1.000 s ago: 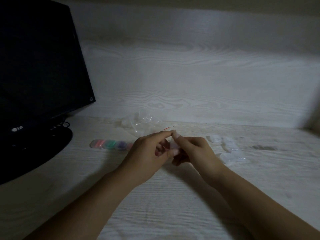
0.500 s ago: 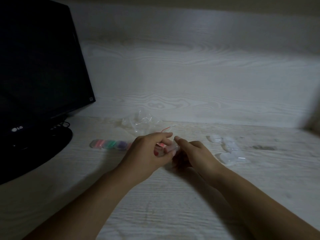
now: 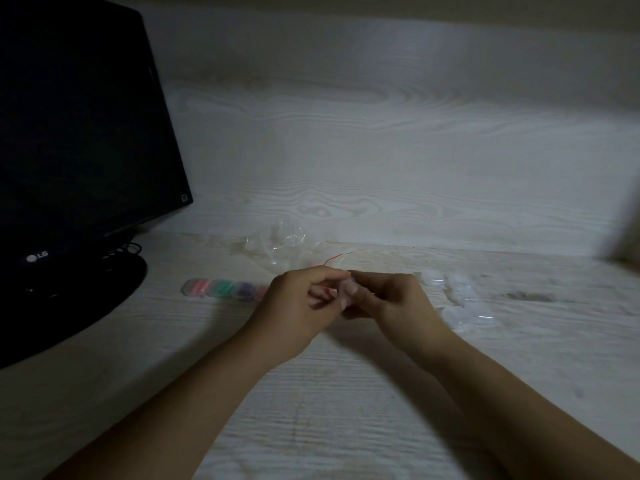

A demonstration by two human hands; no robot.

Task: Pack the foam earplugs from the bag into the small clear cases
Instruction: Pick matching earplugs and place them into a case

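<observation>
My left hand (image 3: 298,299) and my right hand (image 3: 391,299) meet over the middle of the desk, both pinching one small clear case (image 3: 347,292); a bit of pink shows between the fingers. Whether the case is open is hidden by my fingers. Behind the hands lies the crumpled clear bag (image 3: 285,245) with a red strip at its mouth. A row of filled cases (image 3: 221,288) with pink, green and purple earplugs lies left of my left hand. Several empty clear cases (image 3: 460,299) sit to the right of my right hand.
A black monitor (image 3: 79,140) on a round stand (image 3: 69,303) fills the left side, with cables behind it. A pale wood-grain back panel (image 3: 381,150) rises behind the desk (image 3: 346,410). A dark smudge (image 3: 530,296) marks the desk at right.
The hands stayed together on the case; the fingers shifted slightly, pressing on it. Nothing else moved.
</observation>
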